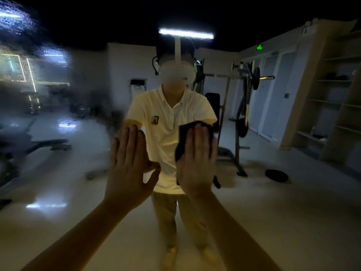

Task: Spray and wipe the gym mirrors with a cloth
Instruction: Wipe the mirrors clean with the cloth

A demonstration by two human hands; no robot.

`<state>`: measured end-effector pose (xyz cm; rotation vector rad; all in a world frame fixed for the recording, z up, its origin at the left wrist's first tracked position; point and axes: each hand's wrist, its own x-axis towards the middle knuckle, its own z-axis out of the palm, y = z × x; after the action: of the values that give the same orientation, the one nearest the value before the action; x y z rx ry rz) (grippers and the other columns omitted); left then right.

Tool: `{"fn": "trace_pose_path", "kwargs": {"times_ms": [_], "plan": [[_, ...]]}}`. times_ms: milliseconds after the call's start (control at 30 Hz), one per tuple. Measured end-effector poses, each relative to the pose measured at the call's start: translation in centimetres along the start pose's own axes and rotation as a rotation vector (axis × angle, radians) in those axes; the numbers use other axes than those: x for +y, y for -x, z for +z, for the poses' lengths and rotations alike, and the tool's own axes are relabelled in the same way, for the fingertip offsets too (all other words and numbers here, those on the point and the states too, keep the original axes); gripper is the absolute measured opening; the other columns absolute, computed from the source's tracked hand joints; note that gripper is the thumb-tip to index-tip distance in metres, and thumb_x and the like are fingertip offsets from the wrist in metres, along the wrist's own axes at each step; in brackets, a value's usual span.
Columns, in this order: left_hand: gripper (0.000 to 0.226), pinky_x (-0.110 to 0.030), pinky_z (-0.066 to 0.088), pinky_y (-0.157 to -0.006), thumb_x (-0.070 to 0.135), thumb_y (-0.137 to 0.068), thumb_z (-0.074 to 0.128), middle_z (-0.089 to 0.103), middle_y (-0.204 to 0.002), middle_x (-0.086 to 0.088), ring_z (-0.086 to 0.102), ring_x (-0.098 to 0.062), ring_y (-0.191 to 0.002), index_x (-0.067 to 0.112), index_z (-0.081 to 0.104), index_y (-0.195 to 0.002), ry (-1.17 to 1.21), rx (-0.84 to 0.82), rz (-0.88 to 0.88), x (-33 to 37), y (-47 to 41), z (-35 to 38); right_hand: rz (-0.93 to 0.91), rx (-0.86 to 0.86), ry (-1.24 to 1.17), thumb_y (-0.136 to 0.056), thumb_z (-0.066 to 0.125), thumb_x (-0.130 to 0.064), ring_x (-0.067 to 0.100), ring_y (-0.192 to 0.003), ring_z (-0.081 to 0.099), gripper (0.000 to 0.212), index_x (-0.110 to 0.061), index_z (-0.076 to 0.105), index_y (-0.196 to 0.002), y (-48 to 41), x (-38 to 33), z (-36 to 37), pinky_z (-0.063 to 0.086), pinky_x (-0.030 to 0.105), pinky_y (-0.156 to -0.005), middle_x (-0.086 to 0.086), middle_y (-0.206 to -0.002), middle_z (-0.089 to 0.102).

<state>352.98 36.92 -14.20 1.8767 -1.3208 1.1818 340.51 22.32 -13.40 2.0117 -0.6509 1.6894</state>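
Wiping is the step in hand, judged from the pose. Your right hand (195,159) lies flat on the mirror (273,202), with the dark cloth (186,133) pressed between palm and glass. Its fingers are straight and close together, not curled round the fabric. The cloth shows past the fingertips above, along the thumb side, and as a small tail below the hand.

Your left hand (129,163), just left of the cloth, is likewise spread flat. Its fingers are straight and together, and the thumb is held out toward the cloth. It holds nothing and appears to rest on the glass as a brace, though contact at the palm cannot be confirmed. The two hands are near each other but apart.

Far up and to the left of the cloth, a band of fine droplets (29,55) mists the glass and blurs the reflected room. The glass to the right of the cloth reads sharp. No spray bottle is in view.

The next move, as a judgement, calls for you to carry the cloth left and upward into the misted band. Hold the palm flat so the pressure spreads evenly, and overlap each pass. Your left hand stands in that path, so it would need to lift clear or shift first. Expect streaks if the cloth bunches under the fingers.
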Motion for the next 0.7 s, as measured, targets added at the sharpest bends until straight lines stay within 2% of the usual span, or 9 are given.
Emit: {"fn": "trace_pose_path", "kwargs": {"times_ms": [67, 133, 233, 367, 467, 533, 633, 700], "plan": [[0.091, -0.060, 0.013, -0.129, 0.048, -0.098, 0.055, 0.008, -0.173, -0.023, 0.006, -0.038, -0.161, -0.004, 0.017, -0.163, 0.017, -0.001, 0.052, -0.4, 0.1, -0.6, -0.140, -0.051, -0.053, -0.104, 0.050, -0.031, 0.033, -0.152, 0.028, 0.053, -0.005, 0.046, -0.150, -0.1, -3.1, 0.5, 0.010, 0.051, -0.128, 0.019, -0.157, 0.045], [0.088, -0.061, 0.017, -0.128, 0.037, -0.095, 0.059, 0.012, -0.173, -0.023, 0.010, -0.038, -0.161, -0.004, 0.020, -0.162, 0.018, -0.005, 0.077, -0.9, 0.7, -1.0, -0.271, -0.139, -0.122, -0.101, 0.058, -0.029, 0.029, -0.156, 0.024, 0.058, -0.006, 0.044, -0.153, 0.3, -5.3, 0.6, 0.011, 0.050, -0.129, 0.014, -0.160, 0.042], [0.089, -0.062, 0.016, -0.128, 0.032, -0.092, 0.059, 0.014, -0.172, -0.023, 0.013, -0.038, -0.161, -0.003, 0.019, -0.163, 0.007, 0.002, 0.039, -1.1, 2.9, -1.3, -0.361, -0.189, -0.190, -0.102, 0.058, -0.026, 0.026, -0.156, 0.024, 0.059, -0.008, 0.040, -0.156, 0.8, -5.2, 0.8, 0.015, 0.047, -0.128, 0.011, -0.164, 0.037], [0.087, -0.061, 0.015, -0.128, 0.039, -0.093, 0.053, 0.013, -0.173, -0.020, 0.013, -0.036, -0.161, -0.001, 0.020, -0.163, 0.000, -0.033, 0.049, -0.3, 5.4, -0.7, -0.499, -0.222, -0.061, -0.108, 0.048, -0.030, 0.025, -0.157, 0.022, 0.052, -0.010, 0.041, -0.156, 2.7, -0.2, 0.4, 0.019, 0.045, -0.128, 0.007, -0.167, 0.031], [0.089, -0.057, 0.013, -0.129, 0.048, -0.095, 0.053, 0.015, -0.173, -0.020, 0.014, -0.036, -0.161, -0.002, 0.025, -0.162, 0.010, -0.047, 0.049, 0.8, 5.6, 0.2, -0.424, -0.203, 0.022, -0.111, 0.037, -0.025, 0.027, -0.153, 0.031, 0.046, -0.009, 0.042, -0.154, 3.5, 5.2, -1.8, 0.020, 0.045, -0.127, 0.011, -0.162, 0.037], [0.090, -0.055, 0.011, -0.130, 0.050, -0.095, 0.054, 0.014, -0.173, -0.021, 0.013, -0.037, -0.161, -0.003, 0.025, -0.162, 0.016, -0.045, 0.021, 1.6, 5.6, 1.0, -0.327, -0.211, 0.080, -0.104, 0.040, -0.022, 0.031, -0.154, 0.024, 0.056, -0.006, 0.028, -0.156, 3.7, 9.4, -3.5, 0.015, 0.049, -0.128, 0.015, -0.163, 0.027], [0.094, -0.058, 0.012, -0.129, 0.048, -0.095, 0.060, 0.010, -0.173, -0.023, 0.010, -0.039, -0.161, -0.004, 0.020, -0.162, 0.043, -0.045, -0.062, 2.8, 5.5, 1.9, 0.004, -0.241, 0.108, -0.103, 0.039, -0.023, 0.034, -0.158, 0.009, 0.063, -0.004, 0.020, -0.160, 4.6, 14.8, -5.4, 0.014, 0.055, -0.128, 0.022, -0.167, 0.018], [0.095, -0.059, 0.013, -0.129, 0.046, -0.095, 0.063, 0.011, -0.172, -0.025, 0.009, -0.039, -0.161, -0.005, 0.020, -0.162, 0.046, -0.037, -0.097, 3.4, 5.6, 2.2, 0.209, -0.243, 0.095, -0.107, 0.031, -0.026, 0.037, -0.158, 0.010, 0.061, 0.001, 0.021, -0.161, 5.4, 16.0, -5.8, 0.017, 0.058, -0.126, 0.024, -0.168, 0.017]]}}
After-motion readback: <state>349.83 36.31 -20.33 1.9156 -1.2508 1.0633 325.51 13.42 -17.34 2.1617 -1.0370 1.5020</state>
